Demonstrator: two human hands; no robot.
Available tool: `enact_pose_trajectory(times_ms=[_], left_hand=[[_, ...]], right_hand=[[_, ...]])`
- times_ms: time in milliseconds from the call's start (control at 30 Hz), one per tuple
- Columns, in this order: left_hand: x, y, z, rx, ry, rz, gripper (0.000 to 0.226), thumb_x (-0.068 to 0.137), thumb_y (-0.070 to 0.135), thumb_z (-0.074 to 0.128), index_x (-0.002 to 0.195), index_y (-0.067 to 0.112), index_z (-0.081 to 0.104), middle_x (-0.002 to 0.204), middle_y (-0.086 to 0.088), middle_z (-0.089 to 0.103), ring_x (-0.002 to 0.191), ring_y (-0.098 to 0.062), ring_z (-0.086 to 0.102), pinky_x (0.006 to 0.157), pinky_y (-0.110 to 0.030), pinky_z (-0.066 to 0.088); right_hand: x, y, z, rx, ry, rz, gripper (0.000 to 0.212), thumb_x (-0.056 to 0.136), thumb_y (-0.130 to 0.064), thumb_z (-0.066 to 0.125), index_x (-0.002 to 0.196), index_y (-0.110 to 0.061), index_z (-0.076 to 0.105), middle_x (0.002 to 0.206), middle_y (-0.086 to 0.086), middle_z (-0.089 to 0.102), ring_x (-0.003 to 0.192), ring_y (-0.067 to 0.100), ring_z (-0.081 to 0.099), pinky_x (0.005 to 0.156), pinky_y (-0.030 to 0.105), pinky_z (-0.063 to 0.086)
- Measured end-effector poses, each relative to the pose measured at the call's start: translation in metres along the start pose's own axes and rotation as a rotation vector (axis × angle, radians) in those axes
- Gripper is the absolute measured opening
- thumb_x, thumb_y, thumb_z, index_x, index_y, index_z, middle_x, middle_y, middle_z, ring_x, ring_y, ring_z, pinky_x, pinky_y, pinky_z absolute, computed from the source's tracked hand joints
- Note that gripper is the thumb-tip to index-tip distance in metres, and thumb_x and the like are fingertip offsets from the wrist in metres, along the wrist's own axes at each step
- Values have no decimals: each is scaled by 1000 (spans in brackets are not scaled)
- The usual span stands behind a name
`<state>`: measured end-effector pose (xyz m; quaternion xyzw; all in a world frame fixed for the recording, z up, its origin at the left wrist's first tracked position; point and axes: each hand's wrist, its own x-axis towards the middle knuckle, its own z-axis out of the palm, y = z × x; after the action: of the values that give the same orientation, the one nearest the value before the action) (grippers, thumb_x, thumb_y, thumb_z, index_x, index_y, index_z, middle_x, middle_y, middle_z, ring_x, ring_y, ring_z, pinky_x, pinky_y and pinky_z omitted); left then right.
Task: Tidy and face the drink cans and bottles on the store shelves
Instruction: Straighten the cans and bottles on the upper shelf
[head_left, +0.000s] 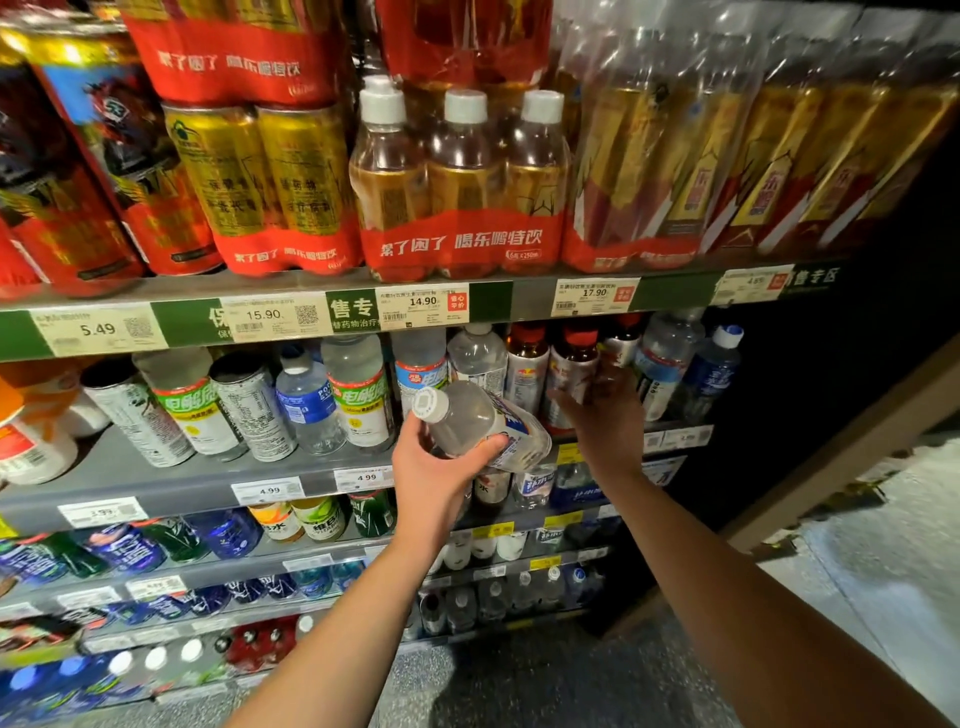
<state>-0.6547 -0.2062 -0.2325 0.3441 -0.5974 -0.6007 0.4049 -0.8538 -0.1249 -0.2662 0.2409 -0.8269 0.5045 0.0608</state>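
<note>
My left hand (441, 470) grips a clear bottle with a white cap (478, 421), tilted with its cap toward the upper left, just in front of the second shelf. My right hand (605, 410) reaches into that shelf and its fingers wrap a small red-capped bottle (571, 366) standing in the row. Beside it stand another red-capped bottle (525, 364) and clear bottles with blue labels (662, 358). To the left are green-labelled bottles (358, 389) and tall cans (249, 400), some leaning.
The top shelf (291, 288) carries shrink-wrapped packs of gold cans and amber bottles (460, 182). Price tags line the shelf edges (267, 488). Lower shelves hold rows of blue, green and orange bottles. A dark panel and pale floor (872, 561) lie to the right.
</note>
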Motion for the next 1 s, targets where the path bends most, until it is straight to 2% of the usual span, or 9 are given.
enact_pose_trajectory(times_ms=[67, 100, 167, 233, 367, 500, 633, 800, 1000], left_hand=[[-2, -1, 6, 13, 5, 7, 59, 65, 5, 91, 117, 9, 62, 103, 6, 72, 89, 5, 68, 77, -10, 51], [-4, -2, 9, 22, 12, 9, 59, 65, 8, 92, 116, 11, 62, 103, 6, 72, 89, 5, 68, 77, -10, 51], [-6, -2, 16, 45, 15, 2, 59, 65, 17, 93, 115, 15, 62, 103, 7, 72, 92, 2, 68, 79, -12, 52], [-9, -2, 24, 64, 18, -12, 59, 64, 24, 93, 114, 15, 62, 103, 5, 73, 94, -3, 69, 81, -13, 53], [-14, -1, 39, 79, 53, -28, 61, 64, 24, 94, 114, 10, 62, 104, -1, 73, 93, -7, 69, 78, -12, 53], [-22, 0, 48, 86, 57, -23, 60, 66, 16, 92, 115, 3, 60, 103, -5, 72, 81, 6, 66, 73, -8, 51], [-28, 3, 52, 49, 82, -21, 60, 63, 19, 92, 113, 8, 63, 101, 0, 74, 87, -1, 69, 76, -15, 54], [-33, 5, 54, 34, 88, -22, 55, 65, 12, 92, 112, 12, 63, 101, 2, 74, 91, -6, 71, 78, -18, 55], [-39, 4, 70, 31, 70, -28, 58, 64, 13, 92, 113, 14, 62, 104, 3, 73, 92, -3, 70, 76, -14, 54]], right_hand=[[-1, 6, -10, 18, 111, 35, 48, 77, -44, 82, 104, -16, 55, 99, 1, 63, 91, 18, 62, 74, 31, 50], [0, 10, -17, 38, 186, 29, 44, 78, -39, 82, 99, -15, 52, 96, 1, 59, 88, 20, 59, 74, 38, 51], [5, 22, -33, 66, 325, 32, 45, 77, -27, 83, 103, -9, 51, 102, 6, 54, 95, 24, 55, 83, 46, 50], [15, 34, -47, 63, 376, 65, 54, 74, -23, 84, 114, -4, 54, 112, 11, 57, 105, 28, 55, 91, 44, 49], [29, 45, -60, 121, 254, 83, 62, 77, -30, 84, 127, -9, 53, 123, 8, 62, 114, 21, 60, 92, 23, 48], [40, 43, -60, 78, 166, 67, 73, 80, -27, 82, 140, -7, 44, 132, 12, 61, 119, 29, 60, 88, 26, 45], [50, 39, -60, 90, 107, 70, 77, 77, -20, 84, 141, -5, 42, 128, 10, 65, 114, 27, 62, 83, 16, 39], [55, 40, -62, 66, 68, 94, 73, 74, -20, 86, 135, -6, 48, 122, 10, 68, 109, 28, 65, 81, 20, 41], [41, 51, -75, 199, 73, 152, 62, 76, -19, 84, 127, -10, 50, 125, 9, 65, 112, 25, 63, 87, 27, 45]])
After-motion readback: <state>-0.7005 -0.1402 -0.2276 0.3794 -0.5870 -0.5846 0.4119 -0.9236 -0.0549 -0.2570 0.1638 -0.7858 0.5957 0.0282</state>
